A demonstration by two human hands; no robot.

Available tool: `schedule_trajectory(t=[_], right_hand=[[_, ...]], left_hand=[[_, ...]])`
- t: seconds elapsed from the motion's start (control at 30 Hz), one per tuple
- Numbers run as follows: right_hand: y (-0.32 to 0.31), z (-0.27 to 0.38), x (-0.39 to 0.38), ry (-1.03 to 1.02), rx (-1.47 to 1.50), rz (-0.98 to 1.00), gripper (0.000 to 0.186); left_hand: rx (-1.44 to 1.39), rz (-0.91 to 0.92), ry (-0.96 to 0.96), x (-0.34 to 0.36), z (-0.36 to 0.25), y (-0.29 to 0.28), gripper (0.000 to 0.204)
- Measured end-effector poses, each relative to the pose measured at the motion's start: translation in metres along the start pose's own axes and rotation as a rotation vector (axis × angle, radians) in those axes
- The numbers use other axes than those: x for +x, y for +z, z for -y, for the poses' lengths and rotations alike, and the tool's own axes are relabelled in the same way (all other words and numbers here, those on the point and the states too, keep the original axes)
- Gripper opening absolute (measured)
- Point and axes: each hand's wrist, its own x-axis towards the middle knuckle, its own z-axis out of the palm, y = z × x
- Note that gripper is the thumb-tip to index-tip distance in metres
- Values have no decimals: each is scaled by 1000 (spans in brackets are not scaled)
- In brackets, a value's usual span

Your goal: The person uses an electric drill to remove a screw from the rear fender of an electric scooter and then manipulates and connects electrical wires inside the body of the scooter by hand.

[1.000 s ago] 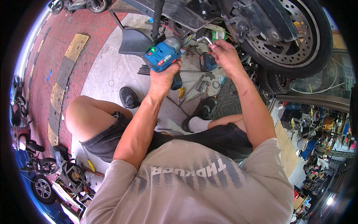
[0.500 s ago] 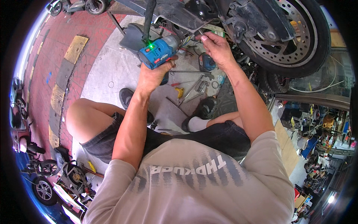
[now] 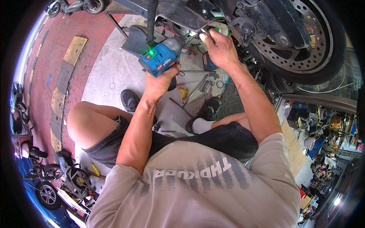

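Observation:
My left hand (image 3: 159,80) grips a blue cordless impact tool (image 3: 161,57) with a lit green light, its nose among wires below a dark vehicle panel (image 3: 178,11). My right hand (image 3: 220,51) is closed on a small silver bent tool (image 3: 203,32), raised to the lower edge of that panel and partly hidden by my fingers. Just right is a front wheel (image 3: 302,43) with a perforated brake disc. A blue battery-like block (image 3: 208,62) is partly visible behind my right hand.
Loose rods (image 3: 192,95) and a yellow tool (image 3: 183,93) lie on pale floor (image 3: 99,72) between my legs. A curved black panel (image 3: 135,40) sits left of the tool. Scooters (image 3: 23,140) line the left; a cluttered workshop (image 3: 319,129) fills the right. Red paving (image 3: 47,76) has yellow-black ramps (image 3: 74,51).
My right hand has moved up and left to the panel's edge, bringing the bent tool with it. My left hand and the blue tool have shifted slightly left.

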Motion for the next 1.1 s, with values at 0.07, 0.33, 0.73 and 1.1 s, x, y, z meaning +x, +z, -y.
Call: schedule_trajectory(t=[0.07,0.33,0.73,1.1], right_hand=[[7,-6,-1,-72,27,-114,31],[2,-1,0,-79,35,-60,27],[-1,-3,3,34,-9,87,46],[-4,-1,3,34,-26,109,39]], left_hand=[[44,-1,16,0,1,1,20],[37,-32,6,-2,-4,4,21],[31,-39,6,-2,0,4,25],[74,-58,26,-2,1,3,20]])
